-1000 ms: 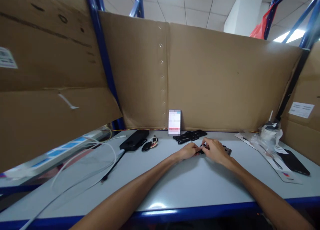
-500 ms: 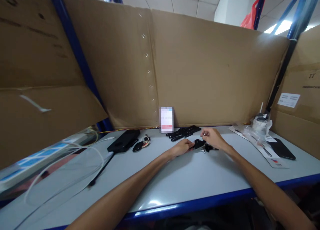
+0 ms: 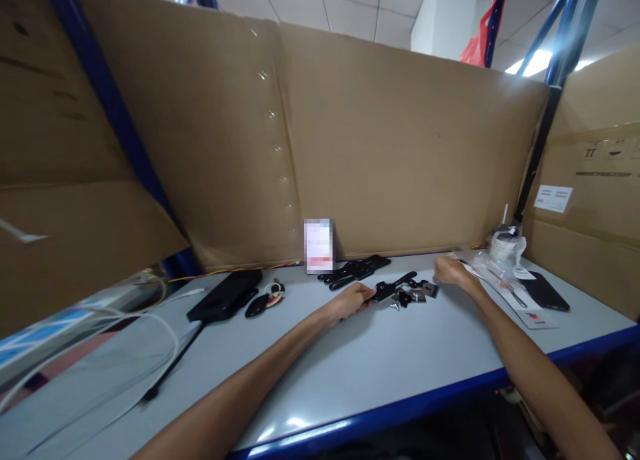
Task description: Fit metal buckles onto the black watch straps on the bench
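My left hand point(image 3: 350, 301) is closed around one end of a black spokeshave body point(image 3: 385, 291), whose other handle points away to the right. Just under and beside it lies a small group of loose parts: flat metal blades point(image 3: 429, 288), a silvery small piece point(image 3: 395, 305) and black bits point(image 3: 405, 299). To the right of these parts, my right hand point(image 3: 450, 271) hovers low over the table with its fingers curled together. Whatever its fingertips may hold is hidden. Several more black spokeshave bodies point(image 3: 356, 271) lie in a heap behind my left hand.
A phone-like screen point(image 3: 319, 247) leans on the cardboard wall point(image 3: 375, 147). On the left are keys point(image 3: 267, 299), a black box point(image 3: 225, 296), white cables point(image 3: 170, 327) and a power strip point(image 3: 45, 330). A packaged tool point(image 3: 515, 297), a wrapped tub point(image 3: 504, 243) and a black phone point(image 3: 546, 291) are on the right.
My right hand has moved away from the spokeshave body to the right, uncovering its far handle and the blades. My left hand keeps its hold. The camera view has turned slightly right.
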{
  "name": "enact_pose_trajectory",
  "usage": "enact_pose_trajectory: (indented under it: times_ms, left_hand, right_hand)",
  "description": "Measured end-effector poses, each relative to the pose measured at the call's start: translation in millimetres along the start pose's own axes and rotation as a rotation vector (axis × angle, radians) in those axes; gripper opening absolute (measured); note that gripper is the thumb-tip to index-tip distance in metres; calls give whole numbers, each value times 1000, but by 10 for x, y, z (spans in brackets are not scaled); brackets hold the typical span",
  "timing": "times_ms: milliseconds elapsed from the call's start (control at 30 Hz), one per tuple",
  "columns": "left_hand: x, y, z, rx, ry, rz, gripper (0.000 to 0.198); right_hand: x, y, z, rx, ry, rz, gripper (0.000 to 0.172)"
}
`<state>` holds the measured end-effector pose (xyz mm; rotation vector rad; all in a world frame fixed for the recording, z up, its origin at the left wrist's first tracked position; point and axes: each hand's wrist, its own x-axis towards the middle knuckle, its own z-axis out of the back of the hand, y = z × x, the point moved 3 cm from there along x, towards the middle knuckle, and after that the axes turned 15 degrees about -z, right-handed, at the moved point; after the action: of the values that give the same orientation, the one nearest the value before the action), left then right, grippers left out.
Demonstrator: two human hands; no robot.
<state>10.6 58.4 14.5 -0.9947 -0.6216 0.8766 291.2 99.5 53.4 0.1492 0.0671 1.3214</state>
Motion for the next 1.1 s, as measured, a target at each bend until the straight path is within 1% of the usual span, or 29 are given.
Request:
enact_pose_trajectory:
  times_ms: [67, 133, 167, 233, 333, 400, 433, 533, 633, 767, 867, 1033, 1100]
  left_hand:
    - [2, 1, -3, -7, 10, -11, 55]
    - [13, 7, -8, -7, 23, -24, 52]
    - [22, 14, -10, -1, 29, -31, 51]
    - [47, 33, -11, 13, 46, -57, 50]
    - [89, 73, -6, 39, 72, -126, 51]
    - [108, 97, -2, 48, 93, -178, 52]
    - [113, 106, 0, 54, 103, -193, 52]
    - [107, 103, 1, 75, 124, -208, 50]
    - [75, 37, -5, 89, 149, -234, 46]
    - [28, -50, -5, 75, 188, -253, 47]
    - [34, -42, 1, 73, 182, -241, 47]
    - [114, 70, -13, 118, 100, -198, 49]
    - [129, 93, -28, 113, 72, -183, 50]
  right_hand:
    - [-16, 43, 22, 10, -16, -1, 15]
    - [-63, 118, 81, 49, -92, 18, 22]
    - [-104, 177, 108, 96, -132, 56, 24]
    - [-224, 340, 127, 241, -160, 201, 23]
    - [-442, 626, 37, 444, -31, 468, 21]
    - [-546, 784, -79, 468, 114, 585, 22]
    - [-569, 839, -134, 466, 164, 605, 21]
    - [-547, 918, -248, 487, 260, 591, 17]
    - [-501, 924, -263, 553, 282, 557, 14]
    - [-537, 924, -196, 565, 197, 574, 10]
    - [-565, 927, -185, 556, 131, 581, 9]
    - [-543, 945, -249, 518, 87, 562, 8]
    - [-541, 932, -209, 547, 28, 553, 8]
